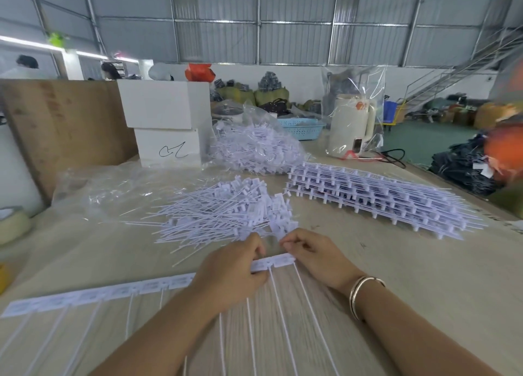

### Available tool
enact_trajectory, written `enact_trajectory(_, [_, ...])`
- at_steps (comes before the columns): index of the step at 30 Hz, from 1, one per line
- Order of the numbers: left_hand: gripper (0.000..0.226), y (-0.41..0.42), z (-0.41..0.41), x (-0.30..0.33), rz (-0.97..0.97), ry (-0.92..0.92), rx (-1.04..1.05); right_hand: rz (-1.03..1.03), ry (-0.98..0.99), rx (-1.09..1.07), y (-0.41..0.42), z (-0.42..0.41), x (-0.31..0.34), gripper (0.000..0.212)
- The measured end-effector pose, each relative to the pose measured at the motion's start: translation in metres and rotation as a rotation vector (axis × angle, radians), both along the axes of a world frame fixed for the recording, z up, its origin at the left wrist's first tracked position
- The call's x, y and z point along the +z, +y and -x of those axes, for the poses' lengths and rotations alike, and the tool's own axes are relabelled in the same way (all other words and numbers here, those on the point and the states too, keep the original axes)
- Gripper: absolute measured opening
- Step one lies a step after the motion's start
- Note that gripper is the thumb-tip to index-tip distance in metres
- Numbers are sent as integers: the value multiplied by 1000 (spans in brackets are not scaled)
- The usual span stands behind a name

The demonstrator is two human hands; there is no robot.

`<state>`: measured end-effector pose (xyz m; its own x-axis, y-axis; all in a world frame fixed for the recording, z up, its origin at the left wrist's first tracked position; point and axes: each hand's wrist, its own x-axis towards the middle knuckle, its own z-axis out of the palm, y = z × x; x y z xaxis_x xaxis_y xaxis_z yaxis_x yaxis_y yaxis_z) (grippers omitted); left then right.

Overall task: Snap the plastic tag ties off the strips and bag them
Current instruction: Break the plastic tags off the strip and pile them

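A strip of tag ties point(158, 288) is laid across the near table point(396, 276), its right end pinched between the left hand point(229, 273) and the right hand point(311, 256), fingers of both curled onto the end heads; the snapping step is judged to be in hand. Loose ties already separated are heaped in a pile point(226, 214) just beyond the hands, a stack of unbroken strips point(376, 200) is kept to the far right, and a filled clear bag point(254, 146) is seen farther back. Next, a bend at the joint between the two pinched heads is called for, the freed tie to be dropped on the pile.
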<state>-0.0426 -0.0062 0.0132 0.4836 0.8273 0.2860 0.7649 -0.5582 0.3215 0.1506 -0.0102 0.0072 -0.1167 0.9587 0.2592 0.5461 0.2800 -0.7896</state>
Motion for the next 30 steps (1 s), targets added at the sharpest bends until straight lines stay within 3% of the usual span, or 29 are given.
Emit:
enact_trajectory(3, [17, 1, -1, 0, -86, -22, 13, -59, 23, 47, -5, 4, 2, 14])
enact_trajectory(6, [14, 0, -5, -2, -157, -44, 11, 44, 33, 155, -7, 8, 3, 22])
enact_trajectory(10, [15, 0, -9, -7, -166, -14, -14, 130, -38, 205, -5, 4, 6, 28])
enact_trajectory(18, [9, 2, -5, -3, -205, -57, -87, 131, 41, 267, -6, 3, 8, 36])
enact_trajectory(25, [6, 10, 2, -1, 31, -297, -141, 53, 81, 296, -8, 4, 8, 13])
enact_trajectory(30, [7, 12, 4, 0, 240, -520, -197, -24, 45, 286, -7, 6, 8, 26])
